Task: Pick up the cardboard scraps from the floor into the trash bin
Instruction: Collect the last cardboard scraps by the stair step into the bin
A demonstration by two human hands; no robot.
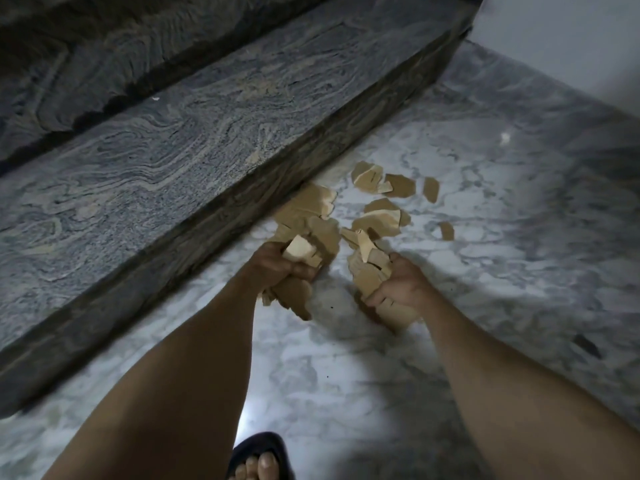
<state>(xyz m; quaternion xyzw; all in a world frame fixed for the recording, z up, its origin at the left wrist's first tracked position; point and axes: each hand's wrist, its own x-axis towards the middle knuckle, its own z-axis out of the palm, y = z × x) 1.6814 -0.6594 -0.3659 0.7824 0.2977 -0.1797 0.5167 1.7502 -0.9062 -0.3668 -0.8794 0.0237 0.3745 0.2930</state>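
Tan cardboard scraps lie scattered on the pale marble floor beside a stone step. My left hand grips a bunch of the scraps, some sticking out above and below the fist. My right hand holds another bunch of cardboard scraps, fingers curled round them just above the floor. Further scraps lie beyond both hands, and one small piece sits off to the right. No trash bin is in view.
A grey veined stone step runs diagonally along the left, its riser close to my left hand. A white wall stands at the upper right. My sandalled foot is at the bottom. A small white fleck lies on the floor.
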